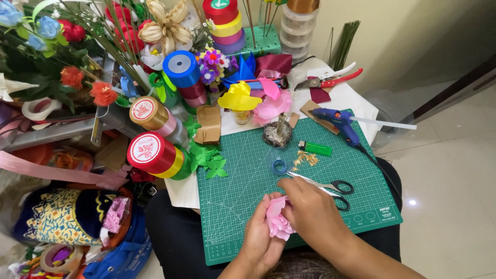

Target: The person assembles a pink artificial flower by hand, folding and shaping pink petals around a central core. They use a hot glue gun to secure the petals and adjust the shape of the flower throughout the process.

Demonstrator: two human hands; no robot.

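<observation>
Both of my hands meet over the near part of a green cutting mat (243, 170). My left hand (261, 235) cups a small pink ribbon flower (278, 221) from below. My right hand (310, 209) covers the flower's right side, fingers pinching its petals. Black-handled scissors (330, 187) lie on the mat just beyond my right hand. A small blue ring of tape (279, 166) lies a little farther off.
A blue glue gun (338, 121), a green lighter (316, 149), a candle in a dish (278, 134) and green ribbon leaves (209, 160) lie around the mat's far edge. Ribbon spools (152, 153) hang at left. Red pruners (330, 80) and artificial flowers (72, 77) are behind.
</observation>
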